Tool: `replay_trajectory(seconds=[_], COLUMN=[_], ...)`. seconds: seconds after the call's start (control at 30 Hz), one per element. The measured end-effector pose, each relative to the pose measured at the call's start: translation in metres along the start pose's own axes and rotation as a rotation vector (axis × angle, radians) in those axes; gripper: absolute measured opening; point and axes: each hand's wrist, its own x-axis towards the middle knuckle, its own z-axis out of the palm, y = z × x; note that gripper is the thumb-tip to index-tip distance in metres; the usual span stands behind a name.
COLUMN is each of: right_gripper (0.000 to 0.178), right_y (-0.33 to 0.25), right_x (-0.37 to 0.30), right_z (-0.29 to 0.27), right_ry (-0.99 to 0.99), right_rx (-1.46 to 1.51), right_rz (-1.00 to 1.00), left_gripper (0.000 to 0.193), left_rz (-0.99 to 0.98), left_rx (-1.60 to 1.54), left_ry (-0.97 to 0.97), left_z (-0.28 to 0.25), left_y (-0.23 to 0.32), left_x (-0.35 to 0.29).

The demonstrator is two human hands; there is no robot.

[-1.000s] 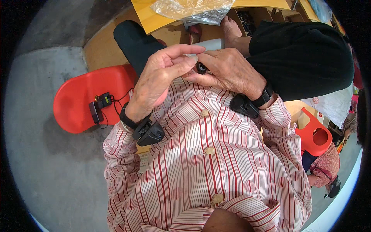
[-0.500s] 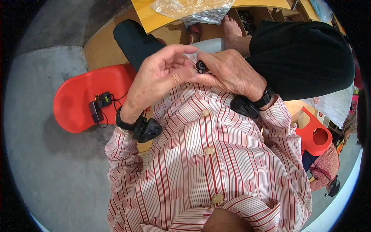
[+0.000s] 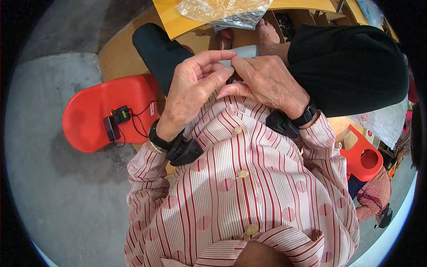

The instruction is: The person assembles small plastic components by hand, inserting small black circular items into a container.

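Observation:
My right hand (image 3: pixel 271 82) is curled around a small black piece (image 3: pixel 230 80), its thumb and forefinger bent toward my left hand. The fingers hide most of the piece, so its kind does not show. From the left, my left hand (image 3: pixel 198 78) meets it; the forefinger reaches over to the right fingertips. The left thumb bends in close to the black piece, and the other left fingers are curled. Whatever lies between them is out of sight. Both hands are above my lap, in front of the striped shirt (image 3: pixel 240 147).
A red chair seat (image 3: pixel 84 111) stands at the left, carrying a small black device (image 3: pixel 113 127) with cables. At the far edge is a yellow table (image 3: pixel 178 26) with a clear plastic bag (image 3: pixel 222 11). Another red chair (image 3: pixel 360 155) and a person's patterned sleeve (image 3: pixel 376 189) are at the right.
My left hand has moved right and closer to my right hand, its thumb now nearer the black piece. The piece's round end, visible before, is mostly covered. My right hand has barely moved.

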Motion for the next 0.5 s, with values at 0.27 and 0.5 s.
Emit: replay_trajectory(seconds=[0.27,0.5], right_gripper=[0.044,0.030], right_y=[-0.002,-0.005], right_x=[0.002,0.001], right_z=[-0.003,0.000], right_ry=[0.117,0.169], right_rx=[0.074,0.096], right_rz=[0.074,0.064], left_gripper=[0.021,0.020], left_rz=[0.034,0.061], left_rx=[-0.138,-0.205], left_ry=[0.110,0.217], left_z=[0.008,0.013], left_y=[0.005,0.002], left_x=[0.000,0.008])
